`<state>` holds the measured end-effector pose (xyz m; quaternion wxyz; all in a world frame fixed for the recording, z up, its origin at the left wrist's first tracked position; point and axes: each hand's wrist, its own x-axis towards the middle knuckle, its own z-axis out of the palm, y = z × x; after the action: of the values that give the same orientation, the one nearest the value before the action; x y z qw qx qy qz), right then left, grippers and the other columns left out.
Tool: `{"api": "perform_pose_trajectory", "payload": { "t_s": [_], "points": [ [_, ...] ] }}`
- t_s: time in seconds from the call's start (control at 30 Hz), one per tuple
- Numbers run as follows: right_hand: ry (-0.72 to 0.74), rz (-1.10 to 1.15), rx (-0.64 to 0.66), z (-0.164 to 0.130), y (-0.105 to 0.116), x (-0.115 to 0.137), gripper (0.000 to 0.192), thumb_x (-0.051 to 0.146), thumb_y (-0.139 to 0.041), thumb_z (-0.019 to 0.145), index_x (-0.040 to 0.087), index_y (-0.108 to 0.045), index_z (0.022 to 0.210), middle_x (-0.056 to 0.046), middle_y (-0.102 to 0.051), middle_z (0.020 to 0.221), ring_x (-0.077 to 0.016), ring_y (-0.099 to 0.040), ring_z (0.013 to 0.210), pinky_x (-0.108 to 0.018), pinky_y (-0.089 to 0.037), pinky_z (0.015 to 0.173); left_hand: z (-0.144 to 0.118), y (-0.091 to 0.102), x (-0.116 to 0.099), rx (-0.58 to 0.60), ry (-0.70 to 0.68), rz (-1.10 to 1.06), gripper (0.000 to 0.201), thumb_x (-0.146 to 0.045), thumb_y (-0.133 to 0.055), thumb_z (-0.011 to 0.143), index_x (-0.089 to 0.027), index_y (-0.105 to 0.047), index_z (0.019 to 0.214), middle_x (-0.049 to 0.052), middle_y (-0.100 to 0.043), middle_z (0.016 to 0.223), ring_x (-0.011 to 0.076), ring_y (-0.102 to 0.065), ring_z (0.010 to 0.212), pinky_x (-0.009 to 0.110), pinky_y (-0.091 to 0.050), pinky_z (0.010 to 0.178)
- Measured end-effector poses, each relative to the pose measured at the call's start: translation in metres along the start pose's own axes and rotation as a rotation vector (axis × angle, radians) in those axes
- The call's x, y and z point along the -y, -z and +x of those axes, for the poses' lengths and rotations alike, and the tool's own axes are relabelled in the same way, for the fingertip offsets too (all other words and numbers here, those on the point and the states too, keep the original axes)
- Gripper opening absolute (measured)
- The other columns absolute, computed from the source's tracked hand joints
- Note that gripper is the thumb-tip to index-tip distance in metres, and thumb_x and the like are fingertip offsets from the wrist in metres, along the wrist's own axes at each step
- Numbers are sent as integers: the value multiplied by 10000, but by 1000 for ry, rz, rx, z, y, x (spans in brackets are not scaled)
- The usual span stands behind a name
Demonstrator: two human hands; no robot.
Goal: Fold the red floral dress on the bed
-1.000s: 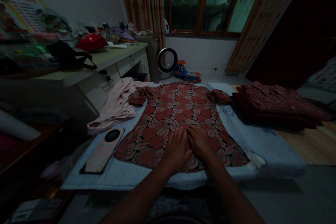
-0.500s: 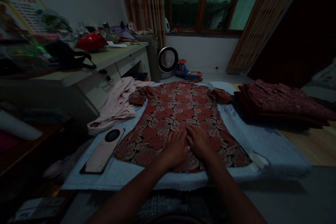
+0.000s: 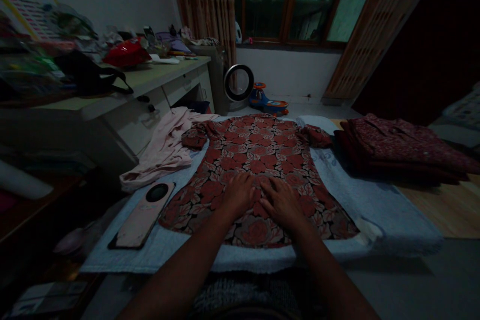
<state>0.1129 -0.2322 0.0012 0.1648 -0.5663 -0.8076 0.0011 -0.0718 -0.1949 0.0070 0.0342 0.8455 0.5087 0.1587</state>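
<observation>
A short-sleeved top (image 3: 258, 155) with red roses and pale leaves lies spread out before me, its hem toward my body and both sleeves out to the sides. My left hand (image 3: 239, 193) rests on its lower middle, palm down with fingers stretched forward. Just to the right, my right hand (image 3: 280, 201) lies on the same fabric, fingers spread. A small gap separates the two hands, and neither grips anything. Beneath the top is a light blue cloth (image 3: 390, 220), showing on both sides.
A phone (image 3: 144, 217) lies left of the hem, below a crumpled pink garment (image 3: 163, 152). Folded dark red clothes (image 3: 405, 147) are stacked at right on a wooden board (image 3: 446, 205). A cluttered desk (image 3: 165, 77) stands left; a round fan (image 3: 239, 83) and blue ride-on toy (image 3: 268, 102) are behind.
My hands have moved apart from touching each other; the left slid left and slightly forward over the fabric. The top has stayed spread in place.
</observation>
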Motion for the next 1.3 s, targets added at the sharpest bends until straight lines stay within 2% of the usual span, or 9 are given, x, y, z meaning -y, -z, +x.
{"api": "perform_pose_trajectory", "payload": {
  "t_s": [0.2, 0.47, 0.63, 0.73, 0.83, 0.93, 1.0, 1.1, 1.3],
  "points": [
    [-10, 6, 9, 0, 0, 0, 499, 399, -597, 929, 277, -549, 1411, -132, -505, 1448, -309, -466, 1321, -501, -372, 1105, -2, 4, 13, -29, 75, 22, 305, -206, -499, 949, -225, -559, 1248, 87, -583, 1295, 260, -523, 1204, 445, -426, 1039],
    [-34, -8, 45, 1, 0, 0, 507, 413, -591, 931, 290, -547, 1421, -125, -494, 1464, -311, -449, 1339, -503, -370, 1102, -1, 8, 41, -29, 356, 161, 357, -230, -483, 947, -220, -570, 1293, 104, -587, 1306, 278, -529, 1195, 427, -449, 977],
    [-42, 5, 59, 1, 2, 0, 526, 406, -586, 933, 296, -525, 1443, -118, -478, 1482, -300, -437, 1352, -490, -358, 1115, -3, 16, 55, -65, 492, 229, 360, -206, -491, 927, -192, -608, 1267, 131, -629, 1201, 311, -556, 1148, 453, -452, 951],
    [-48, 12, 72, 1, 2, 0, 519, 409, -579, 936, 289, -530, 1438, -119, -477, 1480, -299, -430, 1358, -484, -353, 1119, -2, 16, 60, -148, 457, 209, 349, -177, -497, 911, -160, -630, 1233, 141, -629, 1196, 323, -551, 1148, 474, -445, 975],
    [-48, 8, 69, 1, 2, 0, 510, 417, -579, 935, 285, -539, 1426, -123, -485, 1469, -303, -439, 1346, -495, -352, 1118, 0, 12, 54, -223, 285, 102, 338, -155, -490, 917, -182, -631, 1223, 115, -613, 1237, 286, -536, 1173, 435, -435, 1019],
    [-32, 11, 51, 1, 1, 0, 504, 407, -588, 930, 273, -549, 1414, -128, -490, 1464, -300, -448, 1335, -493, -343, 1125, 1, 6, 39, -190, 80, -15, 286, -140, -493, 924, -191, -646, 1160, 90, -598, 1245, 246, -534, 1162, 386, -445, 1023],
    [-24, 17, 43, 1, 0, -1, 516, 399, -593, 927, 271, -539, 1424, -130, -487, 1466, -297, -438, 1345, -488, -339, 1128, 0, 3, 32, -132, 21, -49, 244, -144, -509, 924, -193, -653, 1116, 81, -593, 1237, 233, -540, 1141, 378, -454, 1012],
    [-25, 19, 49, 1, -1, -1, 531, 403, -596, 925, 283, -524, 1438, -128, -482, 1469, -296, -424, 1357, -490, -336, 1129, -1, 1, 30, -50, 40, -35, 210, -177, -525, 936, -200, -652, 1101, 72, -607, 1183, 232, -545, 1121, 376, -455, 1004],
    [-38, 16, 47, 1, 2, 0, 527, 404, -597, 923, 289, -527, 1433, -126, -487, 1458, -301, -439, 1334, -493, -355, 1107, -2, 7, 42, -10, 249, 92, 279, -202, -518, 936, -211, -635, 1189, 88, -606, 1199, 252, -535, 1127, 383, -454, 978]
  ]
}}
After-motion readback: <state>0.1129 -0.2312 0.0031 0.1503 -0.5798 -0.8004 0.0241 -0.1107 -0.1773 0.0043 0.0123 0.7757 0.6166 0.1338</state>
